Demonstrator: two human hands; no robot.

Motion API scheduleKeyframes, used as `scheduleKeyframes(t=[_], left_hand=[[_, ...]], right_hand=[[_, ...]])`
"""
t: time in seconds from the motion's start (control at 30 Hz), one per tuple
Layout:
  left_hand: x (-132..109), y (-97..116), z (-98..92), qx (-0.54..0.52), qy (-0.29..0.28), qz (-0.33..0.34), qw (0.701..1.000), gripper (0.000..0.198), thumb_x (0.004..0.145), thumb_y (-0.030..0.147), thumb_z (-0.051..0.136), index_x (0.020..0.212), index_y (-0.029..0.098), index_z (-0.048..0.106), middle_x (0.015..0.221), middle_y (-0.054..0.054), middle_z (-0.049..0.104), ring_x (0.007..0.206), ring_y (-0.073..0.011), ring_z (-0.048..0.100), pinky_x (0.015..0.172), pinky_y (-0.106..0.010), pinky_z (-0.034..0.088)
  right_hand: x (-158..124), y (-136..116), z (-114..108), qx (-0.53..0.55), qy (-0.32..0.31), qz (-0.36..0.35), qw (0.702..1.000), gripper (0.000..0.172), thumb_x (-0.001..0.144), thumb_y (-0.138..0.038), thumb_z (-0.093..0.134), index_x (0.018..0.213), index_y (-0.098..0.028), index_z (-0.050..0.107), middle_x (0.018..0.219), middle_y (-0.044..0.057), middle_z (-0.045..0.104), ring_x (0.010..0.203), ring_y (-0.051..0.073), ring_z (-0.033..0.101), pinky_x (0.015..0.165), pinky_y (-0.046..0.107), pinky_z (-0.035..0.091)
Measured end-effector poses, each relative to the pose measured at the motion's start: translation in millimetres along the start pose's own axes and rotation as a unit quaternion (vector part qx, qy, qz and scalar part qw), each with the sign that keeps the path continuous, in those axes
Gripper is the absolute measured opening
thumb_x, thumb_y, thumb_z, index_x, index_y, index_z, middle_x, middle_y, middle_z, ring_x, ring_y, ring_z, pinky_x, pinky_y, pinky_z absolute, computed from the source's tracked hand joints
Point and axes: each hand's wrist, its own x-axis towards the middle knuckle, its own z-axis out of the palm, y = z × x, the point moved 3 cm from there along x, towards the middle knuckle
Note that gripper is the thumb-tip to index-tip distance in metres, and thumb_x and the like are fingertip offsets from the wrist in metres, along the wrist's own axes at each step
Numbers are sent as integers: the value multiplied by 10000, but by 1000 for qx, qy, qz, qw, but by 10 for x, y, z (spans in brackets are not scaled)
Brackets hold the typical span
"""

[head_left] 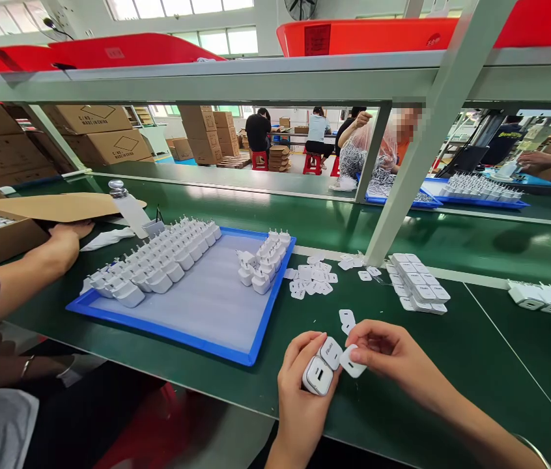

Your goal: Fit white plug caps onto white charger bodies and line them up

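Observation:
My left hand (299, 384) is closed around a white charger plug (318, 374) near the table's front edge, its port face toward me. A small white label (331, 352) sits on the charger's side. My right hand (385, 352) pinches another small white label (352, 362) right beside the charger. Two more loose labels (346, 318) lie on the green table just beyond my hands.
A blue tray (172, 332) holds rows of white chargers (158, 264). Scattered labels (312, 277) lie past it, then finished chargers (419, 283) and more at the right (544, 296). A co-worker's hand (68, 238) rests by a cardboard box (2, 228) at left. People work beyond the shelf frame (417, 156).

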Motion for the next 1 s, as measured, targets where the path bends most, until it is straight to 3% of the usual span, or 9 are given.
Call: scheduleKeyframes(t=[0.1, 0.17, 0.37, 0.5, 0.57, 0.7, 0.83, 1.0], left_hand=[[-16, 30, -13, 6, 24, 24, 999, 356, 785, 184, 727, 1133, 259, 716, 1158, -90, 606, 1012, -227, 642, 825, -292, 550], [-24, 28, -21, 4, 36, 36, 999, 365, 772, 174, 733, 1127, 261, 720, 1148, -88, 613, 999, -225, 647, 807, -284, 555], [-2, -70, -25, -19, 29, -14, 999, 332, 762, 251, 766, 1090, 252, 720, 1164, -78, 637, 1028, -223, 640, 880, -292, 535], [56, -88, -20, -82, 17, -93, 992, 370, 737, 318, 791, 1082, 211, 711, 1132, -86, 665, 1007, -229, 642, 871, -296, 532], [86, -56, -3, -123, -11, -114, 986, 370, 754, 335, 780, 1091, 203, 701, 1111, -83, 675, 978, -221, 648, 841, -285, 532], [119, -37, 43, -152, -66, -132, 977, 340, 815, 359, 725, 1118, 210, 686, 1127, -75, 668, 1044, -223, 633, 902, -290, 503], [128, -165, 60, -42, -12, -125, 991, 492, 808, 406, 708, 1256, 216, 638, 1244, -94, 548, 1126, -232, 576, 908, -291, 494], [120, -189, 77, 53, 9, -123, 991, 726, 806, 416, 702, 1453, 244, 421, 1199, -86, 462, 1078, -213, 544, 906, -315, 482]], right_hand=[[-4, 57, 114, 95, -47, 59, 993, 368, 718, -435, 804, 824, -157, 586, 650, -29, 538, 477, 92, 530, 438, 206, 396], [-7, 66, 156, 125, -58, 69, 988, 379, 718, -415, 812, 816, -153, 556, 678, -3, 601, 560, 134, 616, 530, 242, 483], [14, 56, 86, 87, -52, 46, 994, 284, 757, -367, 795, 797, -151, 614, 791, 21, 632, 776, 124, 589, 754, 240, 473], [24, 129, 67, 103, -28, 50, 993, 241, 748, -329, 808, 807, -167, 639, 1253, 49, 559, 1103, 179, 555, 946, 277, 440], [38, 174, 115, 157, -56, 68, 984, 240, 760, -314, 804, 828, -167, 627, 1375, 58, 498, 1132, 196, 558, 985, 327, 434], [94, 216, 151, 213, -84, 68, 971, 246, 786, -307, 785, 833, -160, 594, 1211, 69, 604, 949, 153, 600, 885, 321, 478], [148, 285, 66, 191, -55, 80, 977, 286, 773, -338, 795, 861, -152, 597, 955, 37, 636, 867, 123, 572, 820, 257, 461], [281, 440, -113, 162, 11, 98, 982, 404, 707, -414, 822, 863, -162, 548, 808, -1, 587, 698, 91, 477, 626, 204, 397]])
